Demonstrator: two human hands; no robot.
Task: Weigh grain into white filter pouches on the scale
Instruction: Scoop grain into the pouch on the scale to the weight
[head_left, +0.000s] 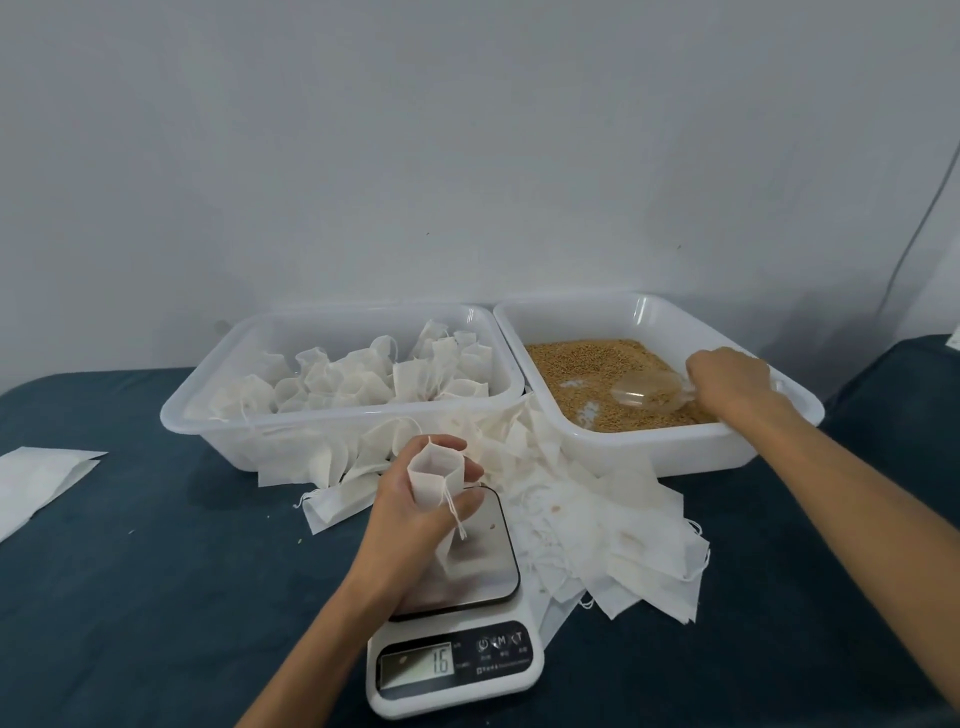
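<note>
An open pouch (435, 475) is held upright on the scale (457, 577) by the left hand (410, 499); a clear scoop (652, 389) is gripped in the grain tub (613, 382) by the right hand (727, 376). Grain could be spilled if the narrow mouth is missed.

Loose pouches (597, 525) crowding scale's (457, 613) right side and both tubs (332, 415) blocking behind; worktop (156, 571) lying open left.

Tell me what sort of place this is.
Probably a makeshift home packing station, not a factory: a digital kitchen scale on a dark blue cloth-covered surface, a white plastic tub of grain, and a tub of filled filter pouches, against a bare wall.
</note>
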